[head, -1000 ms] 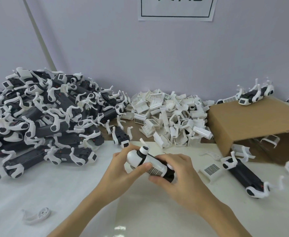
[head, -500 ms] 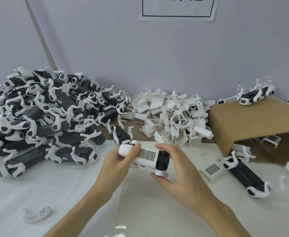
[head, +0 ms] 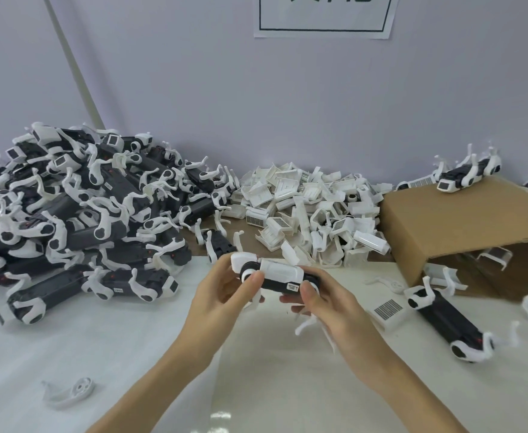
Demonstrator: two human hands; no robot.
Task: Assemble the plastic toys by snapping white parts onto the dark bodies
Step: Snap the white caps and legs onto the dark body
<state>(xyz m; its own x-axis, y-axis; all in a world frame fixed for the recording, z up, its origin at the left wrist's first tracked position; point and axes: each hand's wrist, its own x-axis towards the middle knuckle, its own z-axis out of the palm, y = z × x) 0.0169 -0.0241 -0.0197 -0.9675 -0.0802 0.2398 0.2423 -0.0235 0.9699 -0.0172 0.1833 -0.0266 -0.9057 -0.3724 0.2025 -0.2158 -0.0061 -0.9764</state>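
Holding the toy (head: 275, 275) above the white table (head: 131, 354), you have both hands curled around it. Your left hand (head: 222, 295) grips its left end, thumb pressed on the white wheel hub, fingers wrapped behind. Your right hand (head: 328, 303) pinches the right end, thumb on that hub. The toy's white cover faces up on the dark body, lying roughly level between your hands.

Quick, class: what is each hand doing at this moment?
Left hand: grips one end of the toy.
Right hand: grips the toy's other end, thumb on top.
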